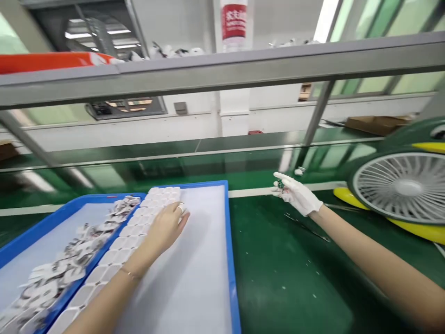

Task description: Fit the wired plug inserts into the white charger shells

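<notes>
The bare left hand is lying flat with its grip spread, fingers resting on a row of white moulded pieces inside the right blue tray, and just to the left of that grip a second blue tray is holding a loose heap of small white and dark parts. The white-gloved right hand is reaching out over the green worktop, its grip pinching a small dark green part, too blurred to identify. To the right of that grip, a fan is lying near the worktop's edge.
</notes>
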`<state>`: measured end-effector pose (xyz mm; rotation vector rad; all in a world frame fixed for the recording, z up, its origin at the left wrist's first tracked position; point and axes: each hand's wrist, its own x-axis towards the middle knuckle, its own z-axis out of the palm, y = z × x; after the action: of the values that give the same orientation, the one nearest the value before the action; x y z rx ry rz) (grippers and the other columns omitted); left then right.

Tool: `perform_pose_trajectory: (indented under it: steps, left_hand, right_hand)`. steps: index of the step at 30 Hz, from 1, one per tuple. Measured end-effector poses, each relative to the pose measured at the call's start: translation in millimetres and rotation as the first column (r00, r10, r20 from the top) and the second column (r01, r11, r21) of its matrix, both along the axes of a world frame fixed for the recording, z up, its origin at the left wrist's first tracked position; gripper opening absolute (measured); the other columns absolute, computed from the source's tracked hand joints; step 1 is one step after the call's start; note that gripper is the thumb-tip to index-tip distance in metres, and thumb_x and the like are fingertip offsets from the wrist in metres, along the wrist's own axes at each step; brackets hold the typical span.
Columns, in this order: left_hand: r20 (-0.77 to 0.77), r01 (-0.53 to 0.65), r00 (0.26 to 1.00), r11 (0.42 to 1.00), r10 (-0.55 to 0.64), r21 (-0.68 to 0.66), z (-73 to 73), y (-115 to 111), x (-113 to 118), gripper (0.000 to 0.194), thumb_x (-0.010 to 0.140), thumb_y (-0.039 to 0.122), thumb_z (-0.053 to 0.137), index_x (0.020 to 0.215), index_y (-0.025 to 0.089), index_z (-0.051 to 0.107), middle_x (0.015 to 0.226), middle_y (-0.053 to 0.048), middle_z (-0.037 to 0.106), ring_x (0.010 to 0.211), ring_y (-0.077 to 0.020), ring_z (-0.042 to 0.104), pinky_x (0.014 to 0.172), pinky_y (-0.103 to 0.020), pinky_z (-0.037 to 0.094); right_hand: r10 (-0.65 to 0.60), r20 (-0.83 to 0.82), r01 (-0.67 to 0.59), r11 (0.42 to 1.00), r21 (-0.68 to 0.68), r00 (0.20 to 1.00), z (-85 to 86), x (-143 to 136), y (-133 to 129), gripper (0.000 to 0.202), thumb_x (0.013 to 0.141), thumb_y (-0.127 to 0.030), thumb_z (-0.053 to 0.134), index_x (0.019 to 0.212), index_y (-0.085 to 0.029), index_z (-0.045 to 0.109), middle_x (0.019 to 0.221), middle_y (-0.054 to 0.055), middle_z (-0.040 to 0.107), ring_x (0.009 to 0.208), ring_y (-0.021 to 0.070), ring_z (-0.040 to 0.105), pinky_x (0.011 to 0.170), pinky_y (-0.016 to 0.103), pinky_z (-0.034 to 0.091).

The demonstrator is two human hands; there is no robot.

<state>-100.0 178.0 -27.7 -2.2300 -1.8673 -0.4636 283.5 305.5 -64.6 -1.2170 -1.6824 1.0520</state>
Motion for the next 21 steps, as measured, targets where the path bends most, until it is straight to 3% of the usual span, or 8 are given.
perform_pose_trajectory:
  steps: [2,4,6,10,14,17,19,21]
  left_hand:
    - [0.353,0.095,0.934,0.989,-0.048,-0.116,8.3,-14,43,0.017,0.088,0.038,0.053,0.091,0.021,0.053,0.099,-0.008,0.069,0.087,-0.0253,0.068,0.074,-0.038,0.052]
    - [0.625,0.24,0.771,0.965,-0.121,-0.109,16.9,-31,89,0.023,0.083,0.037,0.063,0.095,0.024,0.048,0.097,-0.005,0.071,0.089,-0.0229,0.069,0.074,-0.033,0.052]
    - [0.752,0.326,0.642,0.941,-0.154,-0.086,25.0,-46,133,0.034,0.077,0.031,0.07,0.102,0.025,0.049,0.101,-0.004,0.072,0.09,-0.0218,0.069,0.077,-0.031,0.053]
    - [0.843,0.446,0.503,0.893,-0.192,-0.063,33.2,-61,194,0.044,0.077,0.025,0.071,0.118,0.025,0.053,0.112,-0.006,0.071,0.099,-0.0211,0.068,0.083,-0.03,0.054]
    - [0.862,0.481,0.439,0.877,-0.254,0.014,23.9,-54,227,0.037,0.081,0.024,0.068,0.116,0.024,0.06,0.117,-0.007,0.068,0.105,-0.0207,0.066,0.091,-0.032,0.052]
    - [0.862,0.433,0.456,0.902,-0.222,0.003,6.8,-41,237,0.034,0.079,0.026,0.07,0.112,0.024,0.065,0.116,-0.008,0.067,0.104,-0.0212,0.064,0.086,-0.031,0.054]
    - [0.865,0.361,0.488,0.93,-0.119,-0.075,-6.0,-33,237,0.033,0.076,0.028,0.073,0.108,0.024,0.067,0.108,-0.007,0.068,0.093,-0.0198,0.067,0.076,-0.028,0.055]
    - [0.88,0.306,0.469,0.922,0.07,-0.237,-16.7,-26,233,0.029,0.075,0.033,0.074,0.099,0.02,0.065,0.088,-0.004,0.068,0.068,-0.0153,0.067,0.061,-0.025,0.053]
  right_hand:
    - [0.012,-0.142,-0.023,0.997,-0.078,0.99,2.9,16,-39,0.049,0.089,-0.045,0.048,0.136,-0.031,0.047,0.111,0.006,0.063,0.095,0.0183,0.066,0.058,0.024,0.052]
    - [0.039,-0.337,-0.106,0.977,-0.184,0.941,4.6,24,-74,0.058,0.078,-0.035,0.067,0.134,-0.033,0.05,0.118,0.005,0.06,0.096,0.0188,0.065,0.053,0.021,0.048]
    - [0.038,-0.469,-0.18,0.948,-0.262,0.883,6.5,28,-101,0.065,0.073,-0.028,0.075,0.132,-0.035,0.051,0.121,0.004,0.058,0.099,0.0192,0.064,0.052,0.019,0.045]
    - [0.001,-0.568,-0.214,0.927,-0.309,0.823,8.3,28,-115,0.066,0.07,-0.028,0.08,0.128,-0.03,0.05,0.099,0.002,0.066,0.084,0.0168,0.067,0.063,0.025,0.05]
    - [-0.036,-0.684,-0.2,0.944,-0.262,0.728,-2.9,25,-99,0.04,0.067,-0.038,0.082,0.096,-0.022,0.06,0.086,0.001,0.066,0.075,0.0161,0.065,0.073,0.033,0.053]
    - [-0.064,-0.709,-0.181,0.947,-0.264,0.702,-18.2,28,-91,0.043,0.062,-0.037,0.085,0.096,-0.025,0.061,0.089,0.0,0.065,0.078,0.0154,0.063,0.076,0.034,0.051]
    - [-0.085,-0.716,-0.166,0.948,-0.273,0.693,-25.8,32,-90,0.048,0.059,-0.032,0.087,0.1,-0.027,0.063,0.094,0.0,0.065,0.086,0.0162,0.062,0.081,0.034,0.05]
    - [-0.087,-0.716,-0.167,0.947,-0.276,0.692,-28.8,36,-91,0.049,0.06,-0.028,0.086,0.104,-0.028,0.065,0.098,0.0,0.064,0.095,0.0174,0.06,0.088,0.035,0.048]
